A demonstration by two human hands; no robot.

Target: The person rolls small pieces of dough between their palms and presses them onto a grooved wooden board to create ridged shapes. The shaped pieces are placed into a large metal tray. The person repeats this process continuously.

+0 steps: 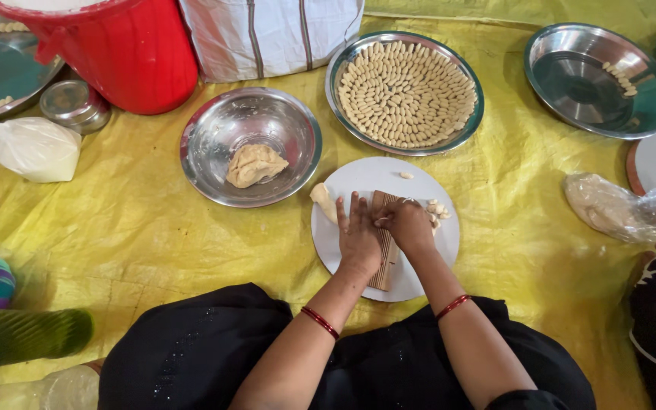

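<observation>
Right now your left hand (358, 237) lies flat and open, steadying the ridged wooden board (383, 250) on the white round plate (427, 262), while your right hand (408, 225) pinches a bit of dough against the ridges, so next likely calls for a firm rolling press.

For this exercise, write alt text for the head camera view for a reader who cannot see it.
Two bare hands, left hand and right hand, press on a ridged wooden board atop a round white plate. A steel bowl holding a dough lump and a steel tray of shaped dough pieces sit behind.
</observation>
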